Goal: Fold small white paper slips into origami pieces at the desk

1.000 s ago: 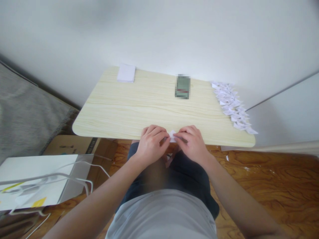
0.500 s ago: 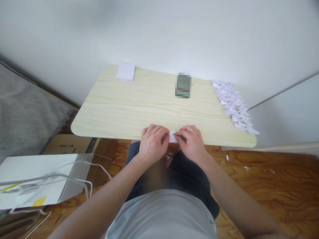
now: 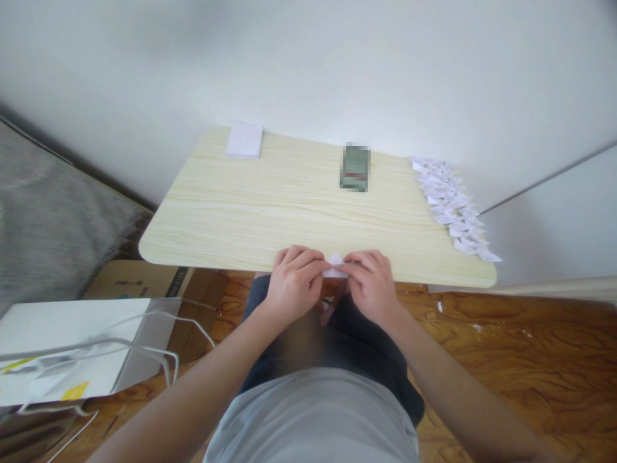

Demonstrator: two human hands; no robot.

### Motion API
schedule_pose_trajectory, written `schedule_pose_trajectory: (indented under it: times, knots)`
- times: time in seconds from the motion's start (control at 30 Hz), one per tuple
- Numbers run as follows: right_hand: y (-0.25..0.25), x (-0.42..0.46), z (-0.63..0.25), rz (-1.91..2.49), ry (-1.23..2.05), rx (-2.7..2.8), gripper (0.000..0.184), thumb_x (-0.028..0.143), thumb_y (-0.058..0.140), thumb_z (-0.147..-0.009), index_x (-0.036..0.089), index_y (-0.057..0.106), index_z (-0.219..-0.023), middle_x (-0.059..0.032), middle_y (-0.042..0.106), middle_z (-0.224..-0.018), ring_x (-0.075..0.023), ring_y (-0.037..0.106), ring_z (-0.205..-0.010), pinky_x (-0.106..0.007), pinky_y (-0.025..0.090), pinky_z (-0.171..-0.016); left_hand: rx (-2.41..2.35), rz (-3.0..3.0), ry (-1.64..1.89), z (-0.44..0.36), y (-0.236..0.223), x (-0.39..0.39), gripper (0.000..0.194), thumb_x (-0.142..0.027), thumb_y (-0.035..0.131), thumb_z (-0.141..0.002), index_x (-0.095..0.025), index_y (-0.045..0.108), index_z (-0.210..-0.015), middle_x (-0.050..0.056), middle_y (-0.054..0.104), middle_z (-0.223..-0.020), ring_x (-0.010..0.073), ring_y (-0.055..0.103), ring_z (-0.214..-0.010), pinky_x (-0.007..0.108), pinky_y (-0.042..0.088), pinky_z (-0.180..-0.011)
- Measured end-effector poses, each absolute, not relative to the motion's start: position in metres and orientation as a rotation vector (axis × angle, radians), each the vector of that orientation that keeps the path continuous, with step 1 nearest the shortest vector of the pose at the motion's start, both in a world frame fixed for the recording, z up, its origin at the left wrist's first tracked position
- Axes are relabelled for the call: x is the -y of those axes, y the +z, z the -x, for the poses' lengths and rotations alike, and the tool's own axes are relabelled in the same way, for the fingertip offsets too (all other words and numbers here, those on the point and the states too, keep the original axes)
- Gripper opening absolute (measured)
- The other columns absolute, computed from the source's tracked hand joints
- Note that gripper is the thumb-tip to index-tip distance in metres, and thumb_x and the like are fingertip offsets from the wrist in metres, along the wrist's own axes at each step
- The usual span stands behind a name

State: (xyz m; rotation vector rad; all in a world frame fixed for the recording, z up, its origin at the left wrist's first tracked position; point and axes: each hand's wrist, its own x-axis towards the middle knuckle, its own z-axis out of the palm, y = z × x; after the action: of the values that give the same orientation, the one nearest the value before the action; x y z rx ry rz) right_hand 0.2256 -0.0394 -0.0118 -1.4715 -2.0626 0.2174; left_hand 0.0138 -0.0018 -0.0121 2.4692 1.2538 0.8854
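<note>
A small folded piece of white paper (image 3: 336,258) is at the table's front edge, between my two hands. My left hand (image 3: 297,276) pinches its left side with thumb and forefinger. From the other side, my right hand (image 3: 370,280) grips the paper, its forefinger reaching in to the middle. A pointed top of the paper shows above the fingertips; parts of its sides are hidden by the fingers. Along the table's right end lie several folded white paper pieces (image 3: 448,199) with pointed ends, overlapping in rows.
On the pale wooden table (image 3: 250,206) a stack of white paper sheets (image 3: 245,140) lies at the back left. A blurred-out greenish object (image 3: 355,168) lies at the back middle. A white box (image 3: 67,341) with cables stands at lower left. The wall (image 3: 308,71) borders the table's far side.
Both hands have moved slightly toward my body. The fingertips have come closer together over the paper, and its pointed top now shows above them.
</note>
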Motion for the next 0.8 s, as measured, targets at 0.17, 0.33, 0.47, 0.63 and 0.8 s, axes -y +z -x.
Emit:
schedule_pose_trajectory:
  times: [0.17,0.33,0.47,0.63,0.8]
  knots:
    - [-0.021,0.051,-0.223,1.437,0.069,2.043,0.032,0.017,0.071,-0.089,0.028,0.076,-0.119,-0.0041,0.073,-0.124,-0.0283,0.059,-0.117,-0.048,0.044,-0.105,-1.134,-2.563,0.998,-0.005,-0.023,0.008,0.027,-0.017,0.068,-0.088,-0.027,0.077,-0.112,0.003,0.078,-0.117,0.0265,0.065,-0.11,0.046,0.043,-0.099]
    - [-0.027,0.05,-0.22,1.364,0.03,1.971,0.023,0.012,0.07,-0.089,0.027,0.077,-0.105,-0.0021,0.079,-0.109,-0.0263,0.062,-0.108,-0.046,0.047,-0.1,-1.077,-2.599,1.094,-0.002,-0.03,0.009,0.026,-0.014,0.071,-0.086,-0.027,0.075,-0.108,0.002,0.08,-0.112,0.0245,0.067,-0.103,0.044,0.044,-0.096]
    - [-0.016,0.048,-0.218,1.303,0.209,1.907,0.015,0.013,0.069,-0.092,0.026,0.075,-0.098,-0.0028,0.078,-0.101,-0.025,0.064,-0.102,-0.045,0.049,-0.097,-1.048,-2.479,1.16,-0.004,-0.024,0.01,0.021,-0.011,0.071,-0.086,-0.025,0.074,-0.102,0.002,0.08,-0.104,0.0235,0.066,-0.101,0.042,0.046,-0.095]
    - [0.014,0.045,-0.217,1.302,0.538,1.833,0.01,0.02,0.064,-0.097,0.024,0.073,-0.096,-0.0042,0.076,-0.095,-0.0229,0.067,-0.096,-0.041,0.052,-0.093,-1.05,-2.176,1.149,-0.005,-0.001,0.011,0.007,-0.016,0.069,-0.089,-0.022,0.073,-0.092,0.005,0.076,-0.09,0.0218,0.066,-0.09,0.038,0.049,-0.088]
    - [0.037,0.043,-0.218,1.395,0.942,1.603,0.008,0.03,0.07,-0.095,0.024,0.075,-0.098,-0.0019,0.076,-0.092,-0.0191,0.071,-0.085,-0.031,0.055,-0.077,-1.048,-1.592,0.974,-0.005,0.015,0.013,0.01,-0.029,0.069,-0.094,-0.02,0.069,-0.098,0.003,0.072,-0.082,0.0168,0.068,-0.075,0.028,0.052,-0.07]
